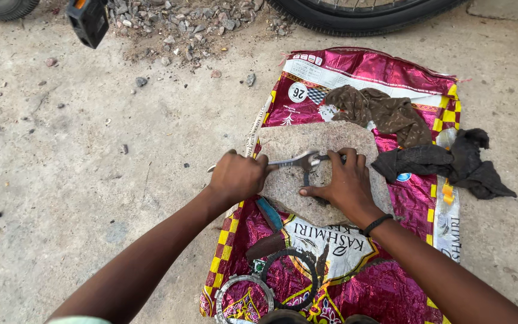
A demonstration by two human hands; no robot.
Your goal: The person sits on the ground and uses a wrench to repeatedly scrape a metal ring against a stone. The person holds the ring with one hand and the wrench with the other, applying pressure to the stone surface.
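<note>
Head view shows us a pedal [88,21] at top left over bare concrete [61,150]. Our left hand [237,177] is curled tight around the handle of a wrench [292,161], whose head reaches right across a flat stone [289,180]. Our right hand [343,180] lies on the stone with fingers half bent, pressing a small dark part [306,179] beneath the wrench head. The stone sits on a magenta sack [385,276]. Metal rings [271,282] lie near us; dark rags [451,162] lie at right.
</note>
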